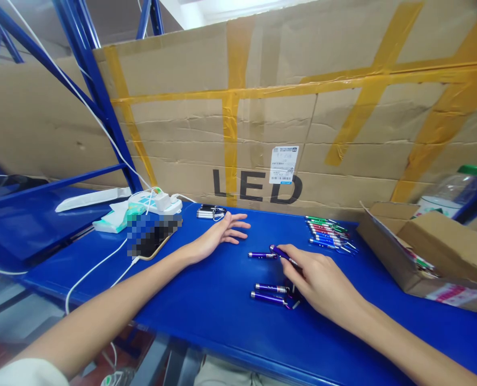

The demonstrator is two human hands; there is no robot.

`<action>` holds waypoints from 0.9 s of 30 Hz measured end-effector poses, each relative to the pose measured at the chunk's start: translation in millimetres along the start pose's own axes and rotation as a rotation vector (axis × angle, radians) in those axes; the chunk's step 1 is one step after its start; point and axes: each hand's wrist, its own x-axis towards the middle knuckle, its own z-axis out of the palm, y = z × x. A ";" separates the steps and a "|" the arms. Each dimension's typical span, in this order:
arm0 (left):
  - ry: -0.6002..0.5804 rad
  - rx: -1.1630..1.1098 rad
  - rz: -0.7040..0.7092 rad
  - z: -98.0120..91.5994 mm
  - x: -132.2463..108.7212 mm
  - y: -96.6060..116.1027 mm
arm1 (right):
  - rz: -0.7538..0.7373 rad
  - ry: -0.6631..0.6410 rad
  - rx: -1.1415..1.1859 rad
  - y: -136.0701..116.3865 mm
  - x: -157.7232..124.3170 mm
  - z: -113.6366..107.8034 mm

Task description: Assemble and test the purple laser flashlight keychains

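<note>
My right hand [318, 276] is closed on a purple penlight [277, 251], its silver tip pointing left. Just beside it another purple penlight [261, 255] lies on the blue table. Nearer to me rest two more, an upper purple penlight [270, 288] and a lower purple penlight [268, 298] with a small cord loop at its end. My left hand [218, 234] is held with its fingers spread and nothing in them. Behind its fingertips lie a few silver and black penlights [211, 213] with a white cord.
Several green, red and blue penlights [327, 233] lie in a row at the back right. Beside them stands an open cardboard box [399, 262]. A phone [154, 241] with a cable and a power strip [153, 202] lie left. Tall taped cardboard [190, 128] walls the back.
</note>
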 end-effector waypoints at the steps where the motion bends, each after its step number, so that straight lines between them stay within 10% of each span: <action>1: -0.001 0.004 -0.001 -0.3 0.4 -0.7 | -0.004 -0.020 0.001 -0.6 -0.1 0.0; 27: -0.012 0.026 0.005 1.9 -0.6 1.2 | 0.054 -0.049 -0.011 -1.9 0.3 -1.8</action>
